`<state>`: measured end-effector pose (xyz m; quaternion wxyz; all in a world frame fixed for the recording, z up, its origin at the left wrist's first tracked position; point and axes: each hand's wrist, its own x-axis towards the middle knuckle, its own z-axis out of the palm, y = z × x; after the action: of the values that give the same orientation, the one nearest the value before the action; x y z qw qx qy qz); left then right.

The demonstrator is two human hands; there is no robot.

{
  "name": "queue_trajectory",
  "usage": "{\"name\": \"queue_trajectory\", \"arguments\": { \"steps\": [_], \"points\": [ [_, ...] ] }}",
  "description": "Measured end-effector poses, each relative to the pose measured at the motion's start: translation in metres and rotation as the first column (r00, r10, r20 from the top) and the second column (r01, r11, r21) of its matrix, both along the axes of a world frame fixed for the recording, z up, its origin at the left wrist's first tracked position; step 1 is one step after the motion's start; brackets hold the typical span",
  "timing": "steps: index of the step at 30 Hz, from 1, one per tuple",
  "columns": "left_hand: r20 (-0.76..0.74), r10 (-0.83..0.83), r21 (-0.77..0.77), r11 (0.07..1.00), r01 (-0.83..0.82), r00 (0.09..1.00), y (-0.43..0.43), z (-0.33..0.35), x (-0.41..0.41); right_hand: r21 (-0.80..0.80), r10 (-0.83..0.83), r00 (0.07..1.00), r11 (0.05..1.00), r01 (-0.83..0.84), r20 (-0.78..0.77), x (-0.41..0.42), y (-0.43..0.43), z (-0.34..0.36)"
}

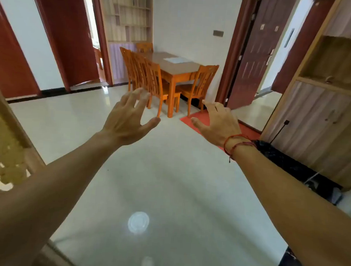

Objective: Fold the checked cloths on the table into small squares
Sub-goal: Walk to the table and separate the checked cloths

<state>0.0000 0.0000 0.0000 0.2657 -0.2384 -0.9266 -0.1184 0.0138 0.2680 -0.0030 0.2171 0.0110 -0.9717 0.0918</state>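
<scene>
- Bare forearms stretch out nearest; left hand [127, 118] and right hand [217, 124] are both spread wide and hold nothing.
- I can't make out any checked cloths; a pale patch [174, 59] lies on the far table [185, 70], too small to tell.
- Risk: chairs [152, 79] crowd the table's left and near sides, which may hamper folding.
- Glossy pale floor [169, 172]; red mat [249, 130] far right.

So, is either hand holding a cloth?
No: the left hand and right hand are both raised in the air, spread open and empty, with the table far off.

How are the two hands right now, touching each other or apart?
Apart. The head view shows pale floor plainly between the thumbs of the left hand and the right hand, both held out with fingers spread.
</scene>
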Motion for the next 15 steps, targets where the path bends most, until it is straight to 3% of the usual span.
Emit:
{"name": "queue_trajectory", "arguments": {
  "steps": [9,15],
  "points": [
    [0.048,0.040,-0.006,0.999,-0.040,0.998,-0.019,-0.035,-0.145,0.006,-0.016,0.993,1.000,0.015,0.119,-0.146,-0.025,-0.036],
    [0.100,0.044,0.007,0.999,-0.045,0.994,-0.028,-0.035,-0.240,0.004,-0.033,0.993,0.999,0.033,0.116,-0.236,-0.037,-0.031]
  ]
}}
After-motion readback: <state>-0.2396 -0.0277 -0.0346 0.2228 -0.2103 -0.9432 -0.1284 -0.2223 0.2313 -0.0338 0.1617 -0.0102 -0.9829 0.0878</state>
